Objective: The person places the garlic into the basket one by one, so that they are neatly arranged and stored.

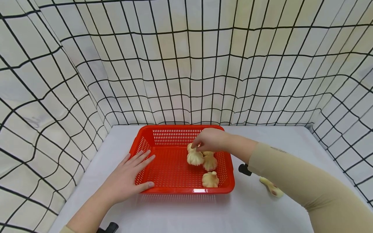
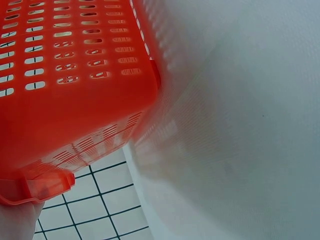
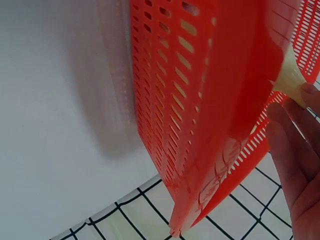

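My right hand (image 1: 210, 139) reaches over the right part of a red plastic basket (image 1: 175, 191) and pinches a pale garlic bulb (image 1: 195, 158) by its stem. In the right wrist view, my fingertips meet the garlic's narrow end (image 3: 291, 82). Other bulbs lie close by: a garlic bulb (image 1: 210, 163) just right of the pinched one, and another garlic bulb (image 1: 210, 180) in the near right corner. My left hand (image 1: 128, 178) has its fingers spread over the basket's left rim. Only a bit of that hand (image 2: 17, 220) shows in the left wrist view, at the basket's edge.
Right of the basket, a pale long-necked object (image 1: 271, 187) with a brownish end lies on the white table (image 1: 204, 213). Black netting (image 1: 201, 77) over white sheeting surrounds the table at the back and sides. Black devices (image 1: 244, 170) are worn at both wrists.
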`<state>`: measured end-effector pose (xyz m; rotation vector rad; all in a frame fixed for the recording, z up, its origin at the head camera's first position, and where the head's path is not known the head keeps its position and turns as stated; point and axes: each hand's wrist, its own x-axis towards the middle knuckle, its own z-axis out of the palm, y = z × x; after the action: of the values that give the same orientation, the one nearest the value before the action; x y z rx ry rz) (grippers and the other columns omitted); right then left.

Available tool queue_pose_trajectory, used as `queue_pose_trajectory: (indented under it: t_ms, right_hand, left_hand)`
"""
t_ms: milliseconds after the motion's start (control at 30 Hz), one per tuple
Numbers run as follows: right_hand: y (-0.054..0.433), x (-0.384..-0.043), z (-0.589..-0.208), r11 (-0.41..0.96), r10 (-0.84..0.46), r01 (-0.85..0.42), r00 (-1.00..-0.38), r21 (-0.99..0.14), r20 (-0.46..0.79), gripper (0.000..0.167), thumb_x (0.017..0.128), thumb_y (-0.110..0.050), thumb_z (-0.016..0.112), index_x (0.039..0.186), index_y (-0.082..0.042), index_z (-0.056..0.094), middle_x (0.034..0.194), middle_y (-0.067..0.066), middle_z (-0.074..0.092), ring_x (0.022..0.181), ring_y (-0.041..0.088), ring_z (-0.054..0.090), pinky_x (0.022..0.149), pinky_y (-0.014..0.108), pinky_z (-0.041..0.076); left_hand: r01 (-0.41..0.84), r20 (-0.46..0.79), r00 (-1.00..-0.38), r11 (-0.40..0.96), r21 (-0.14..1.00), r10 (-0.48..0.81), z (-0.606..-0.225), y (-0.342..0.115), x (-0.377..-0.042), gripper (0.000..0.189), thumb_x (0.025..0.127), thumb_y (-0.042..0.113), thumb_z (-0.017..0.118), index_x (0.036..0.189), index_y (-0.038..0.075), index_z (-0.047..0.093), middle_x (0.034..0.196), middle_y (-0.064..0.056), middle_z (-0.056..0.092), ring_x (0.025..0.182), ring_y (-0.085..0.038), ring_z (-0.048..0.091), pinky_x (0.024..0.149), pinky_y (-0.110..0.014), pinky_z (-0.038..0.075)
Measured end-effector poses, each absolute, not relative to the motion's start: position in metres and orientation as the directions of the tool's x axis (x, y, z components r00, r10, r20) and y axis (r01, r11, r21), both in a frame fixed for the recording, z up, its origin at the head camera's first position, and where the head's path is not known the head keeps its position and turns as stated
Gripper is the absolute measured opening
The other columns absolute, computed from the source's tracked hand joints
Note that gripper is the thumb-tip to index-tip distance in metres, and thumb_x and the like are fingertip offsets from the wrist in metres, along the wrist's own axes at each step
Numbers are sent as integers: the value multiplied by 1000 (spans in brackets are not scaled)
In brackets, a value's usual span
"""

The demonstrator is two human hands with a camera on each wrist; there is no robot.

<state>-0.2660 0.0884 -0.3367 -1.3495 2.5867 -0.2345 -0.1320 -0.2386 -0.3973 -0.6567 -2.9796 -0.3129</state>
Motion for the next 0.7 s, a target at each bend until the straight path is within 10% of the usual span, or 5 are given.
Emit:
queue_pose_trajectory:
  t_ms: [700]
  right_hand:
    - [73,-267,-357,537,-836,-834,-507,-127,-208,17,93,-19,70,108,-20,78,99,-10,72,92,11,63,86,27,52]
  left_hand:
    - [418,112,-908,890,182,404,-397,-239,-133,85,83,62,68,155,26,37,162,0,27,148,-30,25,122,-46,-2]
